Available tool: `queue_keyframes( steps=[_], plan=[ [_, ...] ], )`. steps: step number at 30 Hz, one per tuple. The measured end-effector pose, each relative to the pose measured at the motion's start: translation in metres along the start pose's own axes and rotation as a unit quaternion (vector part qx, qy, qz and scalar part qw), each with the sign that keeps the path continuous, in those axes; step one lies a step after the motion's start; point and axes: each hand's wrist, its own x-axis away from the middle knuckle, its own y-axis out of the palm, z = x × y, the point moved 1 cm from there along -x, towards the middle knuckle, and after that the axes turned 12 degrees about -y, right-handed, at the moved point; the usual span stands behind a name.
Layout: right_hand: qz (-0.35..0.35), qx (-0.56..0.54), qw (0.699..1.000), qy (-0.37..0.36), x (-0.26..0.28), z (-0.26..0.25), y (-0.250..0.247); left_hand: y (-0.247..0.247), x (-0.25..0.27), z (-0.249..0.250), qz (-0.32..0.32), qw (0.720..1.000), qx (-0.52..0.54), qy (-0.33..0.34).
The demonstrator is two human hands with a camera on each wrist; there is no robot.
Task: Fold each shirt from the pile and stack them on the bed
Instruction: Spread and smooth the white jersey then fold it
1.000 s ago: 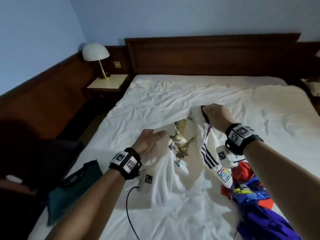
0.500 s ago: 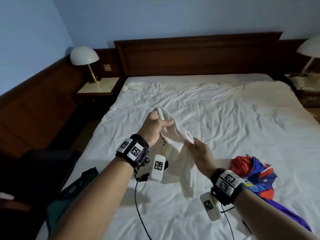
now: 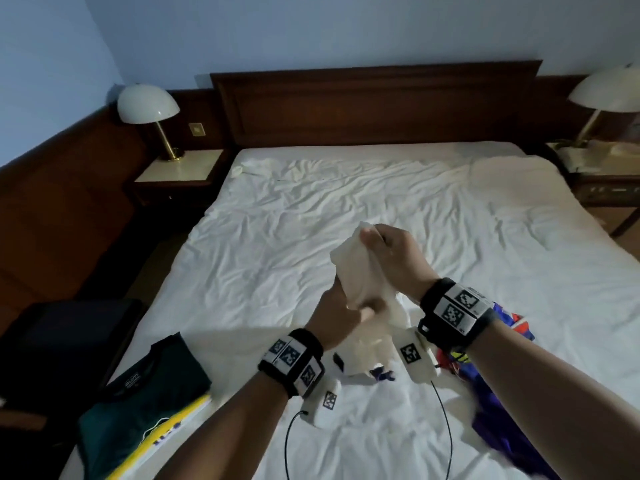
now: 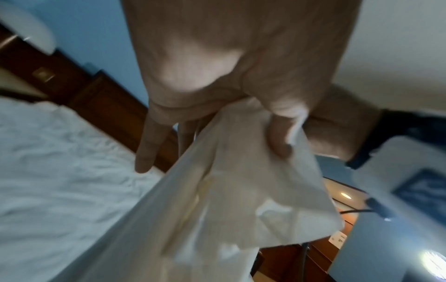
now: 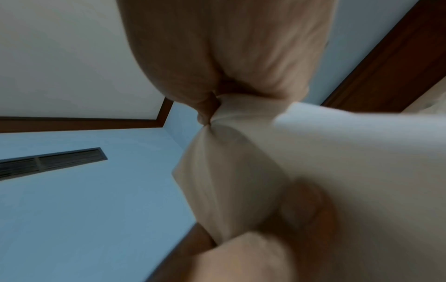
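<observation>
Both your hands grasp the white shirt: your right hand is clenched round a bunched top edge, fingers fully curled with cloth squeezed out above the fist; your left hand pinches the fabric lower down, and the left wrist view shows the thumb pressing cloth while at least one finger lies straight alongside; the shirt hangs in the air between the fists, above the near middle of the bed, its lower part trailing towards the sheet. To do this step well, I judge you need to find the shoulders; slide the hands apart along one seam, let the cloth fall open, then lay it flat before creasing. The folded dark green shirt lies at the near left corner; the colourful pile sits to your right, beside your forearm.
</observation>
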Motion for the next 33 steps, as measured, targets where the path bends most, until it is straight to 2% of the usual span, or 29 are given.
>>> queue_keyframes(
  steps=[3,7,10,13,16,19,22,25,28,31,33],
  plan=[
    [0.036,0.012,0.999,0.013,0.0,0.019,-0.006,0.006,-0.026,-0.008,0.064,0.995,0.072,-0.024],
    [0.093,0.02,0.993,0.073,0.019,0.071,-0.024,0.022,-0.061,-0.011,0.151,0.984,0.092,-0.018],
    [0.049,0.101,0.986,0.127,0.061,0.131,-0.04,0.052,-0.086,-0.027,0.177,0.984,0.02,-0.022],
    [-0.049,0.213,0.957,0.19,0.112,0.207,-0.059,0.092,-0.111,-0.053,0.139,0.987,-0.049,-0.063],
    [-0.158,0.328,0.903,0.23,0.155,0.278,-0.075,0.139,-0.134,-0.087,0.081,0.981,-0.127,-0.123],
    [-0.294,0.404,0.839,0.216,0.181,0.338,-0.081,0.187,-0.157,-0.133,0.051,0.963,-0.17,-0.204],
    [-0.374,0.434,0.803,0.164,0.182,0.397,-0.078,0.23,-0.17,-0.175,0.018,0.94,-0.217,-0.263],
    [-0.408,0.477,0.774,0.08,0.172,0.444,-0.073,0.262,-0.177,-0.215,-0.011,0.912,-0.272,-0.308],
    [-0.41,0.521,0.746,0.057,0.161,0.477,-0.076,0.28,-0.179,-0.244,-0.022,0.901,-0.271,-0.339],
    [-0.414,0.543,0.724,0.094,0.154,0.511,-0.089,0.289,-0.183,-0.261,-0.02,0.895,-0.299,-0.331],
    [-0.405,0.532,0.73,0.142,0.152,0.519,-0.102,0.293,-0.186,-0.264,-0.015,0.893,-0.317,-0.319]
  ],
)
